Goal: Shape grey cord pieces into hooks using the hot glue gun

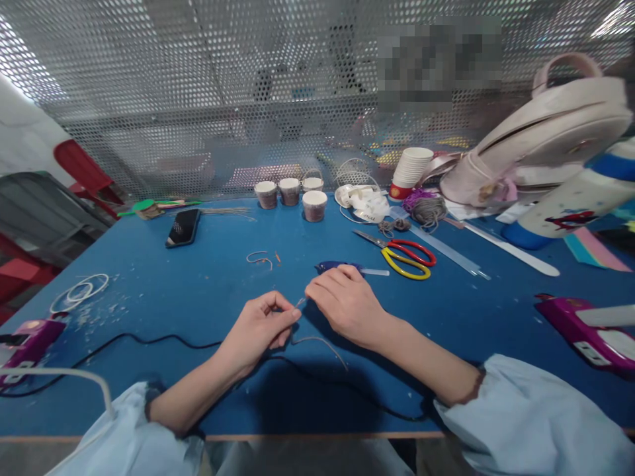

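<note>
Low over the blue table, my left hand (265, 320) pinches a thin grey cord (322, 340) between thumb and fingers. One tail of the cord hangs below the hand and curves to the right. A short looped piece of it shows between my two hands. My right hand (347, 304), back upward, has its fingers closed at that loop; its fingertips are partly hidden. Just behind the right hand lies a dark blue glue gun (327, 266) with a clear glue stick, partly covered by the hand. Scissors (397, 255) with red and yellow handles rest to its right.
Several small cups (314, 207) stand at the back. A phone (183, 228) lies back left. A black cable (169, 338) crosses the front. Purple power strips (585, 330) sit at both sides. A bottle (570, 205), bag (540, 139), yarn (429, 210) and paper cups (411, 170) crowd the right.
</note>
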A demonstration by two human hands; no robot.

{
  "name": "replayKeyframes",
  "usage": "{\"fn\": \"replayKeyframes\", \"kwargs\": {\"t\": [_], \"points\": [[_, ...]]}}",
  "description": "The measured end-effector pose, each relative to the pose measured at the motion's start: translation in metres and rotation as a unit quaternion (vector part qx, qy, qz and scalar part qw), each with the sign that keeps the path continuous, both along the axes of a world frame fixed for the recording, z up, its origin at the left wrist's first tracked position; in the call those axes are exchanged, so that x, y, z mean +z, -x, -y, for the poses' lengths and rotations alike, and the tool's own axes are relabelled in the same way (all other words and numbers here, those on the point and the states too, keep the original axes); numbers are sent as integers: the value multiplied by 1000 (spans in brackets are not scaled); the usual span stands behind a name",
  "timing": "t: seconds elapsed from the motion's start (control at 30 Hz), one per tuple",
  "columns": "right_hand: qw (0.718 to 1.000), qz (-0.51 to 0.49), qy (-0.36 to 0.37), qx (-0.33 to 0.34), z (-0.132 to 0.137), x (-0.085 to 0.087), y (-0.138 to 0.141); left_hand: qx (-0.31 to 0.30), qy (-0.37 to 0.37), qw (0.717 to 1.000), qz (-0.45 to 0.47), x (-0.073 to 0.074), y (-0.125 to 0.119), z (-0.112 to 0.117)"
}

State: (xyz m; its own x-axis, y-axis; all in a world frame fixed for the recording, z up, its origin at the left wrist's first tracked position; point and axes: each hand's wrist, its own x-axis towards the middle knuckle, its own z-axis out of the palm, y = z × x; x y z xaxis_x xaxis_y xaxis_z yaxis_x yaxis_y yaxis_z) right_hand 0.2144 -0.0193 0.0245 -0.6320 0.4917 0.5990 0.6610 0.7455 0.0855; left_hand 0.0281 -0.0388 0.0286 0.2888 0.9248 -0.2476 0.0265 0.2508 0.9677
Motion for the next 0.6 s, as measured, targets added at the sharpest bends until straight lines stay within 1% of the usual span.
{"fn": "replayKeyframes", "kwargs": {"t": [0.1,0.2,0.33,0.43,0.5,0.6], "points": [[1000,1,7,-3,-2,-2,2,-15,-5,1000,-3,-2,1,0],[1000,-13,25,11,-4,-4,4,-44,-5,999,-13,-4,3,0],[998,-23,40,39,-6,-4,6,-66,6,995,-72,0,3,-1],[998,1,30,58,-6,-2,6,-73,-15,989,-127,4,2,-1],[997,27,18,69,-6,-1,5,-79,-30,985,-153,4,3,-1],[995,47,4,84,-4,1,4,-75,-18,985,-153,1,4,-2]]}}
